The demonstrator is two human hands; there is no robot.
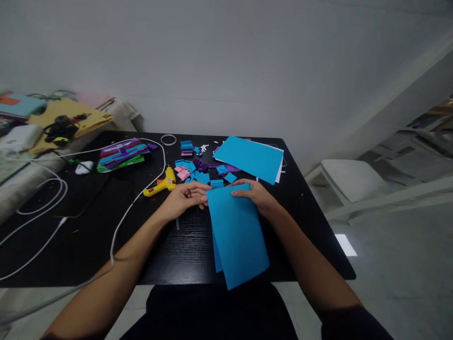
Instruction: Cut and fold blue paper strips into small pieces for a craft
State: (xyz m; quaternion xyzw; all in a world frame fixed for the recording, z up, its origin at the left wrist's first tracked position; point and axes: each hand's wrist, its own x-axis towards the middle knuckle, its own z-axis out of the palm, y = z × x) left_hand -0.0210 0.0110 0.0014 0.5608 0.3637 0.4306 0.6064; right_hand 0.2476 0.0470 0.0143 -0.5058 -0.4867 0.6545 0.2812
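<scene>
A folded sheet of blue paper (pixel 239 233) hangs over the near part of the table, its lower corner reaching past the front edge. My right hand (pixel 256 194) grips its top edge, thumb on the front face and fingers behind. At the sheet's upper left corner, my left hand (pixel 189 197) has its fingers curled and closed on the edge. Just beyond my hands lie small blue paper pieces (pixel 202 178) and pink paper pieces (pixel 183 173). To the left of my left hand rests a yellow glue gun (pixel 161 183).
Blue sheets (pixel 249 158) lie at the back right of the black table (pixel 141 255). A bundle of coloured paper strips (pixel 122 153) sits at the back left. A white cable (pixel 122 224) crosses the left side, over my left forearm. A white stool (pixel 350 182) stands at the right.
</scene>
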